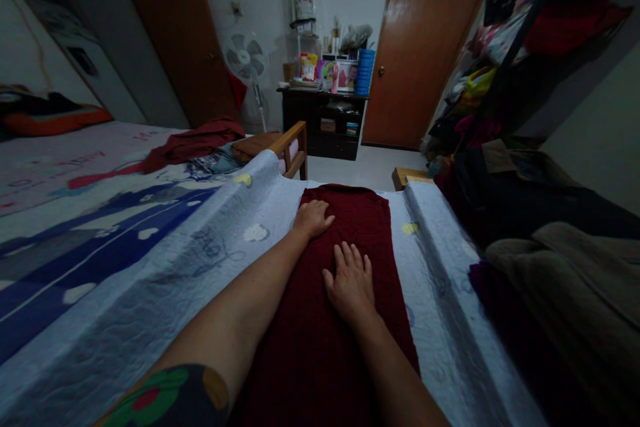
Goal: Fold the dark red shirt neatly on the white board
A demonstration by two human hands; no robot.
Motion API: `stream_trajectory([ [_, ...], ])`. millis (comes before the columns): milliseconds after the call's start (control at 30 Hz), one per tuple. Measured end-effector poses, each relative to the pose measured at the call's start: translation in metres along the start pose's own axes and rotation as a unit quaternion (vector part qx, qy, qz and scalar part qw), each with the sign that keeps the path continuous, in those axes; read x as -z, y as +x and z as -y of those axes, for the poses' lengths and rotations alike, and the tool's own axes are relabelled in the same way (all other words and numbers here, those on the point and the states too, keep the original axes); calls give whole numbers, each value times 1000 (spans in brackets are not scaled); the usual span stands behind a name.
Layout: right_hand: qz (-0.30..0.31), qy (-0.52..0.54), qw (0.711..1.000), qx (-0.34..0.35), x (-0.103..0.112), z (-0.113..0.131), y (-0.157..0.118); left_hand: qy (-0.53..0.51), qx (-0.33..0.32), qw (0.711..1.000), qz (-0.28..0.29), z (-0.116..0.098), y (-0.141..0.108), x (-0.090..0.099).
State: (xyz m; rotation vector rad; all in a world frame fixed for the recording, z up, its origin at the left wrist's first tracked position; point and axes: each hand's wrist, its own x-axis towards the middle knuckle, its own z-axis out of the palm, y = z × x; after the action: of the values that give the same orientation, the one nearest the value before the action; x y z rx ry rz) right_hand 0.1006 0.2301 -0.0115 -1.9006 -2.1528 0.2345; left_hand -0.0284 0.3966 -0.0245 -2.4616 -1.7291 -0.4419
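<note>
A dark red cloth (320, 347) lies lengthwise, flat and folded into a long strip, on a light grey-blue bedsheet (270, 213) with cloud patterns. My left hand (313, 218) rests on its far left part, fingers apart and pointing right. Nearer to me, my right hand (350, 280) lies palm down on the middle of the cloth, its fingers spread. Neither hand grips anything. The near end of the cloth runs out of view between my forearms.
To the left is another bed surface (35, 177) with a reddish garment (195, 147). Dark clothes (550, 187) are piled along the right. Beyond the bed end stand a wooden rail (293, 137), a fan (245, 57) and a black cabinet (320, 140).
</note>
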Motion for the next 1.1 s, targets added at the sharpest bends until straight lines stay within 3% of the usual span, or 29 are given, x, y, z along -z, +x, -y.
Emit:
stream_trajectory([
  [300,4,4,1000,-3,1,0,0,-12,2,998,61,3,4,0],
  [700,6,4,1000,-3,1,0,0,-46,-2,972,232,9,18,12],
  [800,5,4,1000,-3,1,0,0,-47,1,974,221,8,14,11],
  [1100,5,11,1000,-8,0,0,1,-52,7,991,122,11,10,-2],
])
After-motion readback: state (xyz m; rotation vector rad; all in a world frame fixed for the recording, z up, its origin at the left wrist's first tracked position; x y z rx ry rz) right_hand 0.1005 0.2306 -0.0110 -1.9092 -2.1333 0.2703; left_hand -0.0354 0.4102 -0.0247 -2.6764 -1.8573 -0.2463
